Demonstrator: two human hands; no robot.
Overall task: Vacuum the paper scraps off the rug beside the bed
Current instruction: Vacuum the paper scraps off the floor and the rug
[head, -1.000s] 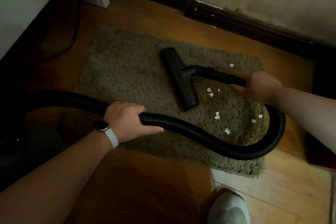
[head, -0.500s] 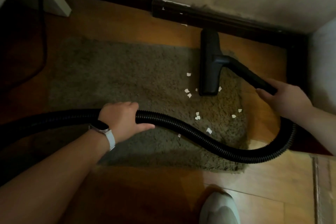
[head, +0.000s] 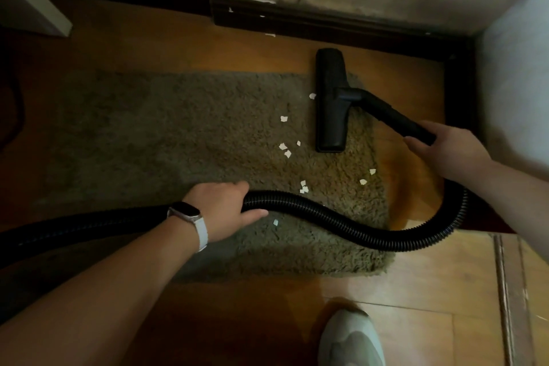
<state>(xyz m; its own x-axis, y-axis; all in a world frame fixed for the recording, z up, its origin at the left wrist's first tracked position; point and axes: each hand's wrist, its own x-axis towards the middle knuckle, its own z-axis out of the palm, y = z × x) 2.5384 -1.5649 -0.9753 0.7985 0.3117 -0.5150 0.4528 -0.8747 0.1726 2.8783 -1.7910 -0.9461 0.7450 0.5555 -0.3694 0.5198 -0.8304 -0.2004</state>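
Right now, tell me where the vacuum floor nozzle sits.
In the head view, the floor nozzle lies at the rug's far right corner, its tip overhanging onto the wood floor, just right of the paper scraps.

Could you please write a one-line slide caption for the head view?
Left hand steadies the hose; right hand aims the floor nozzle beside paper scraps on the rug.

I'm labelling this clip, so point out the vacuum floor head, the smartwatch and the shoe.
vacuum floor head point(head: 330, 104): head view, middle of its top.
smartwatch point(head: 184, 212): head view, dark screen.
shoe point(head: 350, 339): head view, toe.
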